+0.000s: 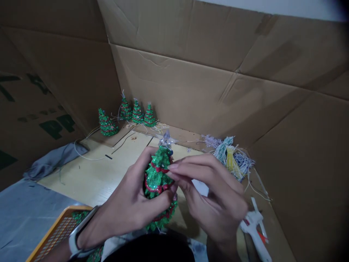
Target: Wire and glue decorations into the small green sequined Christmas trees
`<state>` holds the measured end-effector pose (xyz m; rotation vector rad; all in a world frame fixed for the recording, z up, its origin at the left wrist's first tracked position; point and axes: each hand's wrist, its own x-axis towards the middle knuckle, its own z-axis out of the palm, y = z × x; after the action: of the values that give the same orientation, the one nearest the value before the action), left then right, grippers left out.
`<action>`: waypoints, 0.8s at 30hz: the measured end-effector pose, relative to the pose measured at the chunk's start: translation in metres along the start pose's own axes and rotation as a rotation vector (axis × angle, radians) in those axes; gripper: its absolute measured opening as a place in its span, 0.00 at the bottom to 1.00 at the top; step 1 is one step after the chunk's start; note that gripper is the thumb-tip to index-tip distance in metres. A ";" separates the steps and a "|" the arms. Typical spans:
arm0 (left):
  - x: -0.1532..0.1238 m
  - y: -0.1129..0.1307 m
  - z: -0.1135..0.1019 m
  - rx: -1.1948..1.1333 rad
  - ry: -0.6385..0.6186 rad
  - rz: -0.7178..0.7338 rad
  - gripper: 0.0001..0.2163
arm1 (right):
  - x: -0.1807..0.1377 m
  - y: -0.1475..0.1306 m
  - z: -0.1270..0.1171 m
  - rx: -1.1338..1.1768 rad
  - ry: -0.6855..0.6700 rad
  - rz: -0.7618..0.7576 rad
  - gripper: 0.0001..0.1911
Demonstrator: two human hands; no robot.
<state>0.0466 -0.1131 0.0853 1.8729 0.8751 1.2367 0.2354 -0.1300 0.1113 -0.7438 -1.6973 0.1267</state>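
Observation:
A small green Christmas tree ornament (159,174) with red glittery garlands is held upright at the front middle, a clear star (166,140) on its tip. My left hand (136,196) wraps around its left side, the thumb lying across the front. Beside the upper right of the tree, my right hand (209,193) has thumb and forefinger pinched together against the red garland. Whatever may be between those fingertips is too small to make out.
Several similar trees (137,111) stand at the back left by the cardboard wall (174,80). Bundled wires (231,156) lie at the back right, a white glue gun (255,225) at the right. An orange basket (58,231) holding green trees is at lower left, near grey cloth (56,160).

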 end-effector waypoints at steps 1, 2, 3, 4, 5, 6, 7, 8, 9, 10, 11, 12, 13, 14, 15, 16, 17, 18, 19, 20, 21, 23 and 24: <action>-0.001 0.000 0.000 0.006 0.004 -0.009 0.20 | 0.000 0.002 0.002 0.006 0.010 -0.010 0.18; -0.001 0.000 0.001 0.011 0.006 -0.018 0.21 | -0.001 0.005 0.003 0.010 0.022 -0.021 0.19; -0.001 0.000 0.001 0.013 0.008 -0.026 0.21 | -0.002 0.007 0.004 0.010 0.033 -0.032 0.21; -0.001 0.001 0.001 0.012 0.009 -0.032 0.22 | -0.003 0.008 0.004 0.004 0.037 -0.040 0.23; -0.001 0.001 0.001 0.011 0.005 -0.037 0.21 | -0.005 0.009 0.004 -0.006 0.039 -0.048 0.24; -0.001 0.002 0.001 0.012 0.000 -0.040 0.21 | -0.006 0.010 0.004 -0.019 0.039 -0.054 0.25; -0.001 0.003 0.000 0.016 -0.007 -0.044 0.21 | -0.007 0.010 0.003 -0.032 0.039 -0.062 0.26; -0.001 0.004 0.000 0.022 -0.015 -0.047 0.21 | -0.008 0.011 0.001 -0.045 0.035 -0.069 0.27; -0.001 0.004 0.000 0.030 -0.022 -0.047 0.21 | -0.008 0.011 0.000 -0.057 0.025 -0.076 0.28; -0.001 0.005 -0.001 0.039 -0.027 -0.046 0.22 | -0.009 0.011 -0.001 -0.070 0.009 -0.083 0.29; -0.001 0.005 -0.001 0.047 -0.027 -0.042 0.22 | -0.009 0.011 -0.002 -0.084 -0.006 -0.090 0.30; -0.001 0.005 -0.001 0.052 -0.026 -0.035 0.22 | -0.010 0.011 -0.003 -0.098 -0.019 -0.095 0.30; -0.001 0.005 -0.001 0.055 -0.025 -0.029 0.22 | -0.010 0.012 -0.003 -0.108 -0.022 -0.102 0.30; -0.001 0.005 -0.001 0.056 -0.025 -0.023 0.21 | -0.011 0.012 -0.002 -0.116 -0.017 -0.110 0.29; -0.001 0.004 -0.001 0.054 -0.025 -0.019 0.21 | -0.012 0.013 -0.002 -0.121 -0.009 -0.117 0.28; -0.001 0.004 -0.001 0.051 -0.028 -0.019 0.20 | -0.013 0.013 -0.002 -0.125 -0.001 -0.123 0.27; -0.001 0.004 0.000 0.050 -0.030 -0.020 0.20 | -0.014 0.014 -0.001 -0.132 0.002 -0.128 0.27; -0.001 0.003 0.000 0.050 -0.032 -0.024 0.20 | -0.015 0.014 -0.001 -0.141 -0.003 -0.133 0.26; -0.001 0.003 0.000 0.049 -0.033 -0.025 0.20 | -0.015 0.015 -0.001 -0.154 -0.012 -0.136 0.26; -0.001 0.003 0.000 0.045 -0.036 -0.027 0.19 | -0.016 0.015 -0.002 -0.165 -0.022 -0.142 0.26; -0.001 0.004 0.001 0.040 -0.039 -0.030 0.19 | -0.016 0.015 -0.002 -0.172 -0.031 -0.149 0.26; -0.002 0.005 0.000 0.030 -0.044 -0.037 0.19 | -0.015 0.015 -0.004 -0.179 -0.041 -0.160 0.25; -0.002 0.007 0.000 0.034 -0.048 -0.053 0.19 | -0.015 0.014 -0.005 -0.179 -0.043 -0.163 0.24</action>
<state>0.0474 -0.1181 0.0902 1.8866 0.9196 1.1472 0.2467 -0.1280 0.0934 -0.7345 -1.8196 -0.1249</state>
